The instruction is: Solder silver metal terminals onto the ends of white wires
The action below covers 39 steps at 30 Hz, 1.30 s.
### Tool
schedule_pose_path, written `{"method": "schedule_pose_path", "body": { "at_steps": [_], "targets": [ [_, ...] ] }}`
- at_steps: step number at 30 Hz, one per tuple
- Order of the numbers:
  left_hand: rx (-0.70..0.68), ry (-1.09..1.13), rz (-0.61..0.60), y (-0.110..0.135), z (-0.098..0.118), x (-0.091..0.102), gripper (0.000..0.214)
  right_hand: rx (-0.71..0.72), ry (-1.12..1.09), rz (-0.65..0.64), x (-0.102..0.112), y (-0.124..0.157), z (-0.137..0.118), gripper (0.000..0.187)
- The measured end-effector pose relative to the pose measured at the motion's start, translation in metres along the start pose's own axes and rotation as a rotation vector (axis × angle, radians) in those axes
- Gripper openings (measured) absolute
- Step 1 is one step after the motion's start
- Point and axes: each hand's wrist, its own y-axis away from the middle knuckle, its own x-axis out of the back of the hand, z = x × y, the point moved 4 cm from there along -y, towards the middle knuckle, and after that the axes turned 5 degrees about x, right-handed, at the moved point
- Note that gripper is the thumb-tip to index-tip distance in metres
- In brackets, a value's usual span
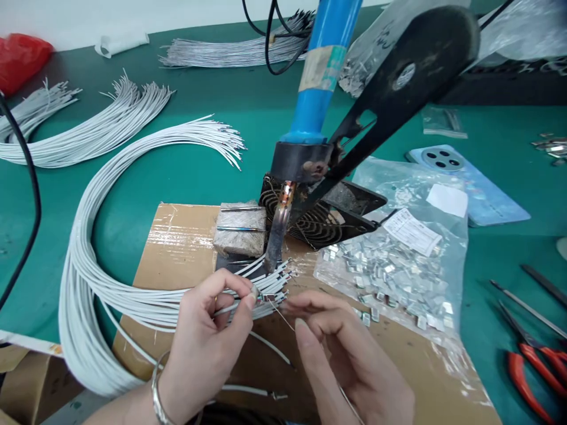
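Note:
My left hand [212, 336] is closed in a pinch on a white cable, with a small metal connector [267, 298] at its tip just past the fingers. A thin solder wire [283, 317] runs from my right hand [349, 348], pinched between thumb and fingers, toward that connector. Above both hands a blue-handled soldering iron [316, 100] is clamped in a black stand [390, 88], its tip pointing down. The tip is close to the connector; whether they touch I cannot tell. A curved bundle of white cables [80, 248] ends behind my left fingers, under the tip.
Cardboard [177, 230] lies under the work, with a fibrous block [241, 230] and a black fan [310, 221] behind. To the right are a plastic bag of metal connectors [390, 277], a phone [491, 192] and red-handled pliers [525, 378]. More cable bundles [110, 130] lie back left.

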Motion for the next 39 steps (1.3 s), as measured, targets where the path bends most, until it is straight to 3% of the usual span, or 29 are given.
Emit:
{"method": "schedule_pose_path", "body": {
  "at_steps": [9,39],
  "targets": [
    [-0.029,-0.011,0.029,-0.008,0.006,0.000,0.013,-0.254,-0.230,0.108,-0.014,-0.003,-0.007,0.021],
    [-0.077,-0.039,0.110,-0.011,0.021,-0.003,0.010,-0.154,-0.302,0.074,-0.007,-0.023,-0.003,0.021]
  ]
}}
